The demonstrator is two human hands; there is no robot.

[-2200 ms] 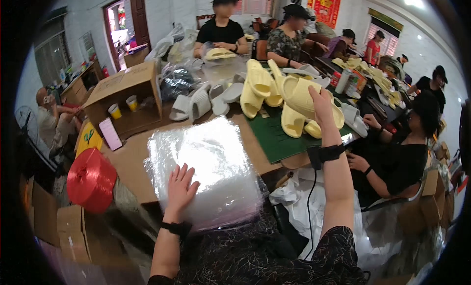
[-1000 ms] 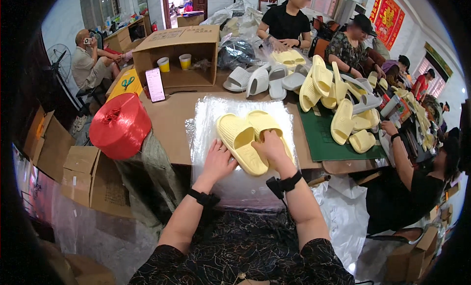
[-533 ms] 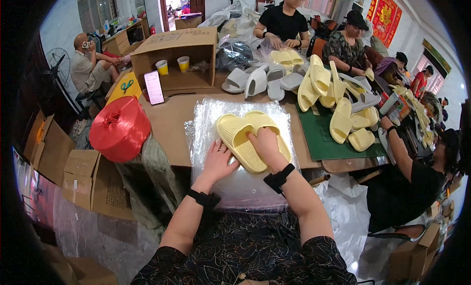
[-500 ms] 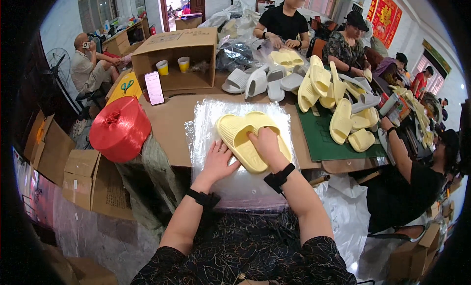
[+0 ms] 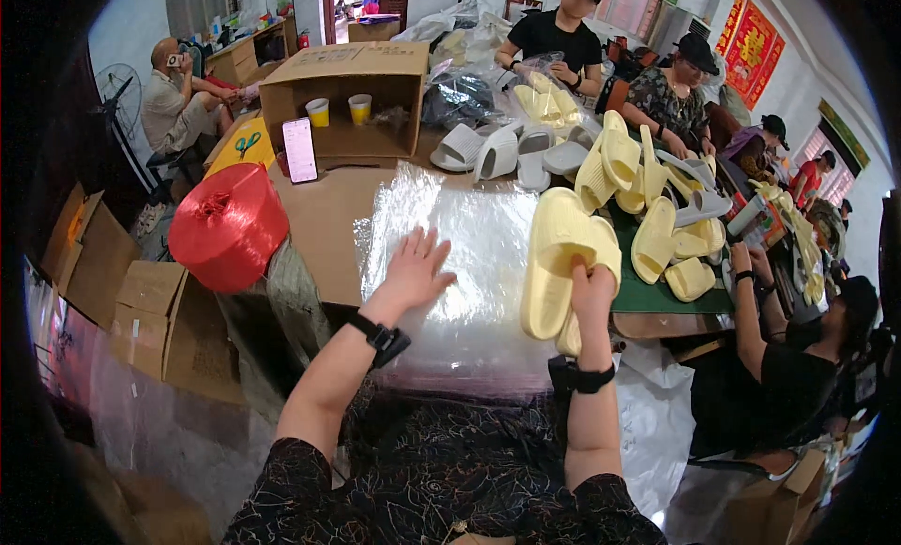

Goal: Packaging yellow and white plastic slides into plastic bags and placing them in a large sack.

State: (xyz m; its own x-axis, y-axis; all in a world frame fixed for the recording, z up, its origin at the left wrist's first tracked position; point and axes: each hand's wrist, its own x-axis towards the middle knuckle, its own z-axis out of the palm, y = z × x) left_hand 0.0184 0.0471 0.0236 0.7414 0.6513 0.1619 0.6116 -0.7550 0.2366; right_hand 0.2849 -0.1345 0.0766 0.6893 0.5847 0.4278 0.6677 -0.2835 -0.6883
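Observation:
My right hand [image 5: 593, 299] grips a pair of pale yellow slide slippers [image 5: 554, 264], its fingers tucked under the straps. The pair is lifted at the right edge of a stack of clear plastic bags [image 5: 488, 310]. Flat on those bags rests my left hand [image 5: 410, 271], fingers spread, holding nothing. Shiny film covers the top of the stack. Right of the held pair, more yellow slippers [image 5: 652, 235] are heaped together with grey ones [image 5: 704, 205] on a green mat [image 5: 648, 299].
A big red twine roll [image 5: 228, 228] stands at the left, near a phone [image 5: 299, 151] and scissors [image 5: 247, 143]. Behind is an open cardboard box [image 5: 343, 62] with two cups [image 5: 359, 108]. Grey slippers [image 5: 460, 147] line the back. Co-workers sit across and at the right.
The yellow pair has moved right, off the middle of the bags, and turned more upright in my right hand. My left hand has left the slippers' side and spread out on the bags.

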